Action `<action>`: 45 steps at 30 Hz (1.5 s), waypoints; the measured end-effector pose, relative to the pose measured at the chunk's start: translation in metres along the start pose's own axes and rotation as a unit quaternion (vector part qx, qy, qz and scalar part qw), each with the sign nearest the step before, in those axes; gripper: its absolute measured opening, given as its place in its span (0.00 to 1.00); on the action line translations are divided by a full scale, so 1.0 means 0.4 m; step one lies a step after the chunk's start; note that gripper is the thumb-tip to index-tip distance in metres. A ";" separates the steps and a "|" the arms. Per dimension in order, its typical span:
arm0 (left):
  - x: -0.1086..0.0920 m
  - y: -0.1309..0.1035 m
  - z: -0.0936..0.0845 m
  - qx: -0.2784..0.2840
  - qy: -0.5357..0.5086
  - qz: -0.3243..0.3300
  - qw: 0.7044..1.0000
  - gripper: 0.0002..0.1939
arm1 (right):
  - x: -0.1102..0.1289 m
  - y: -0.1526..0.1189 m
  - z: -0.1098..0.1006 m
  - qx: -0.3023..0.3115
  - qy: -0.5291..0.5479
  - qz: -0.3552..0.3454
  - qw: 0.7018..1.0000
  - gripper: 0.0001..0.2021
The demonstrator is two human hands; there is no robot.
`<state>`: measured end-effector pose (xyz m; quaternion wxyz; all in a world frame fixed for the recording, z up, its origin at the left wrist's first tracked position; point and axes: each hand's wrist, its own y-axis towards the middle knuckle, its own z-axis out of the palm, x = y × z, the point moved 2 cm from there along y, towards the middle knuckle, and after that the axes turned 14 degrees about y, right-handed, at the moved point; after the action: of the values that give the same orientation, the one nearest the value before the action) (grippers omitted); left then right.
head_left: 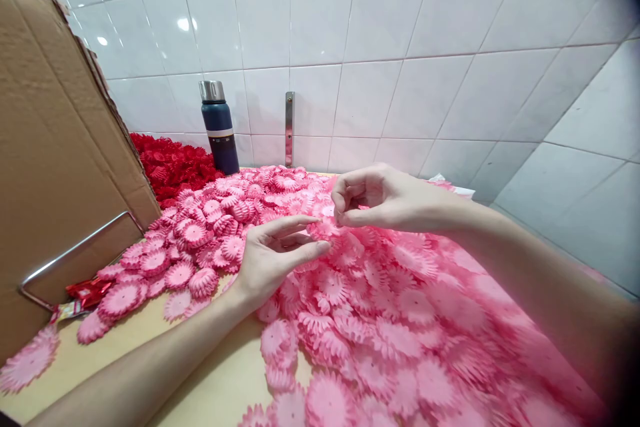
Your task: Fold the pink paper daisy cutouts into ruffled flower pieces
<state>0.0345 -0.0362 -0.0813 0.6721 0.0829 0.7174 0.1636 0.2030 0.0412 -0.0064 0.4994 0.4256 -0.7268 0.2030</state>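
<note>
Both of my hands are raised over a large heap of pink scalloped petal discs [415, 307], each with a small hole in the middle. My left hand [275, 250] has its fingers and thumb curved around a small pink petal piece [323, 230], gripping it by its edges. Close beside it, my right hand [373, 197] is closed in a pinch, thumb against curled fingers. A bit of pink shows at its fingertips, but what it pinches blends into the heap behind.
Toward the back left stands a dark blue bottle [220, 137] beside a red petal pile [175, 163]. A cardboard box [65, 147] walls off the left, with a metal wire frame [80, 253] and a red wrapper [87, 290] near it. A tiled wall [375, 100] with a metal bracket [289, 127] rises behind.
</note>
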 end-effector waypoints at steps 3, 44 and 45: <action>-0.001 0.001 -0.002 -0.016 -0.002 -0.001 1.000 0.15 | -0.002 0.001 -0.008 0.007 -0.024 -0.008 1.000 0.04; 0.013 -0.007 -0.001 0.032 -0.010 0.021 0.999 0.20 | 0.038 -0.004 0.047 -0.012 -0.118 0.066 0.991 0.10; 0.013 -0.007 -0.001 0.031 -0.008 0.020 0.999 0.20 | 0.038 -0.004 0.047 -0.013 -0.118 0.066 0.991 0.10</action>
<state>0.0339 -0.0370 -0.0870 0.6717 0.1192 0.7148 0.1538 0.1918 0.0205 -0.0010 0.4007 0.3909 -0.8101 0.1744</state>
